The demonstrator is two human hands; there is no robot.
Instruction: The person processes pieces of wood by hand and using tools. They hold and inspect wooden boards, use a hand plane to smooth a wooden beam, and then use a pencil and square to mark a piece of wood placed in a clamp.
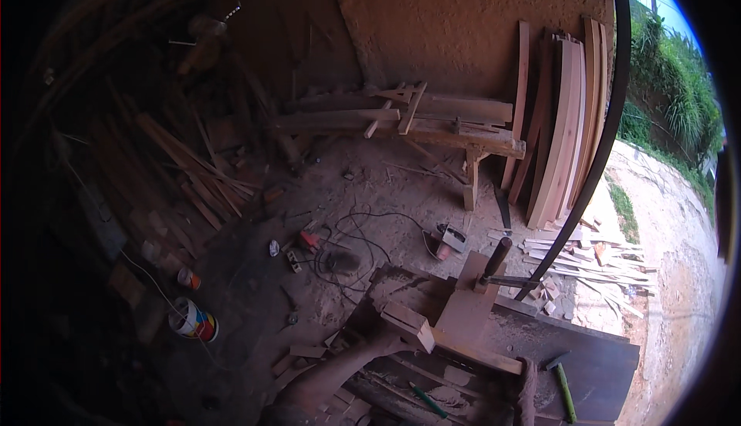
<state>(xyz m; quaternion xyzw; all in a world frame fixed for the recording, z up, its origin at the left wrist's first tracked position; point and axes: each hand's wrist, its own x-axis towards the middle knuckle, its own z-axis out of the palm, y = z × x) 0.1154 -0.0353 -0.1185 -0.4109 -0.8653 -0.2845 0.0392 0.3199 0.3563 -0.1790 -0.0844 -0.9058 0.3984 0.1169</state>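
Observation:
My left hand (pixel 384 342) is closed on a short, pale wooden block (pixel 407 326) near the bottom middle. A long board (pixel 471 353) runs from beside it toward my right hand (pixel 527 376), which is at the board's right end, its fingers too dim to make out. Both are over a cluttered dark workbench (pixel 587 356). A hammer with a green handle (pixel 565 391) lies right of my right hand, and a thin green tool (pixel 428 400) lies below the block. Behind the board, a tool with an upright wooden handle (pixel 495 262) stands on a flat wooden piece (pixel 463 310).
A trestle bench with planks (pixel 486 145) stands by the wall. Timber leans at right (pixel 552 156) and is piled at left (pixel 201 179). Power tools (pixel 448 241), cords and a bucket (pixel 189 319) sit on the floor. A dark post (pixel 594 191) borders the sunlit path (pixel 671 272).

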